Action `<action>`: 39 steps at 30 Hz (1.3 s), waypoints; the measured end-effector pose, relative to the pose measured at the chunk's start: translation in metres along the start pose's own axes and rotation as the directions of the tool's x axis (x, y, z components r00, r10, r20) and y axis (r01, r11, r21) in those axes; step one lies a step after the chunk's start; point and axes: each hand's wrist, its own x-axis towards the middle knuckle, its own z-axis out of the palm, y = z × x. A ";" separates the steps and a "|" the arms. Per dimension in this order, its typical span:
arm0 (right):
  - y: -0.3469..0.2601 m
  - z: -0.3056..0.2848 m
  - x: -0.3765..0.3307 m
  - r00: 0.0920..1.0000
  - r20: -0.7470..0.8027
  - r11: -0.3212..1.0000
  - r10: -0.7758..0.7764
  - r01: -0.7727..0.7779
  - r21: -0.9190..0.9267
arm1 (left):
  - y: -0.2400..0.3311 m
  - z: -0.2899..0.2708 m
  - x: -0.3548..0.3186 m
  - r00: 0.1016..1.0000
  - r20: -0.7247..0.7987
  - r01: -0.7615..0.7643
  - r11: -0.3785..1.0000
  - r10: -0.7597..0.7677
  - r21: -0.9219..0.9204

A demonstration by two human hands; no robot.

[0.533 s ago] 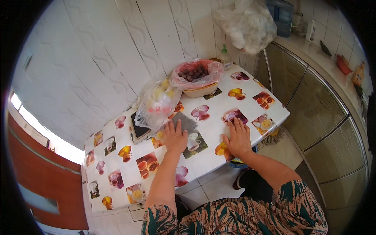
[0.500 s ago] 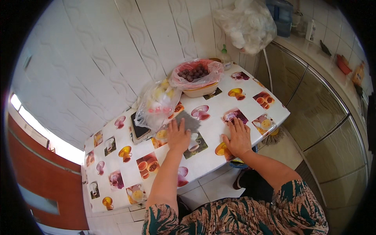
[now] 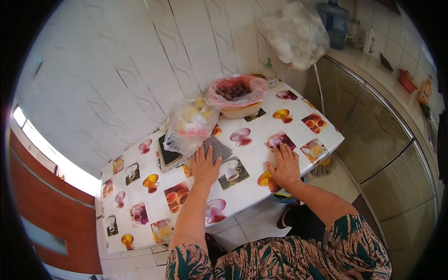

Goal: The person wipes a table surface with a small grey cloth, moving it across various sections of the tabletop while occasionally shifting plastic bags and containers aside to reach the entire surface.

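My left hand (image 3: 205, 168) lies on the table with its fingers spread. Its fingertips reach the near edge of a grey cloth (image 3: 219, 149); whether they press on it I cannot tell. Just beyond those fingers sits a clear plastic bag (image 3: 189, 126) with yellowish and white contents. My right hand (image 3: 285, 167) rests flat near the table's right front side, fingers apart, holding nothing. Under both hands is a white tablecloth (image 3: 249, 186) printed with cups and saucers. A dark-faced flat device (image 3: 169, 150) lies left of the bag.
Against the wall stands a cream basin (image 3: 240, 112) lined with a pink bag, holding grapes (image 3: 234, 91). Beside it is a green-topped bottle (image 3: 269, 74). A bulging plastic bag (image 3: 296, 39) hangs at the back right, near a counter (image 3: 354, 58) bearing a blue water jug (image 3: 333, 25).
My left hand has shifted slightly left and its fingers have spread, showing more of the grey cloth. The right hand stays nearly in place.
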 end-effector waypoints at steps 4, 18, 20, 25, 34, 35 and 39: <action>0.004 0.006 -0.001 1.000 0.008 1.000 0.010 -0.010 -0.021 | -0.016 -0.018 -0.069 0.982 -0.057 -0.180 0.982 0.177 -0.048; 0.005 0.013 -0.001 0.999 -0.047 0.996 -0.028 0.024 -0.080 | -0.167 -0.062 -0.200 0.865 -0.185 0.494 0.855 -0.466 0.158; 0.003 0.014 0.000 0.999 -0.044 0.996 -0.029 0.025 -0.085 | -0.154 -0.059 -0.187 0.884 -0.162 0.461 0.876 -0.439 0.139; 0.002 0.011 -0.001 0.999 -0.032 0.992 -0.036 0.032 -0.119 | -0.016 -0.039 -0.144 0.999 -0.039 0.012 1.000 -0.012 -0.010; 0.009 0.015 0.000 0.999 -0.004 0.992 -0.035 0.035 -0.122 | -0.003 -0.035 -0.134 0.994 0.033 -0.102 0.988 0.107 -0.112; 0.010 0.013 -0.001 0.999 -0.002 0.990 -0.033 0.032 -0.134 | -0.027 -0.037 -0.135 0.999 0.017 -0.041 0.996 0.043 -0.078; 0.005 0.011 -0.001 0.999 0.008 0.991 -0.039 0.039 -0.125 | -0.137 -0.060 -0.146 0.973 -0.067 0.225 0.972 -0.220 0.067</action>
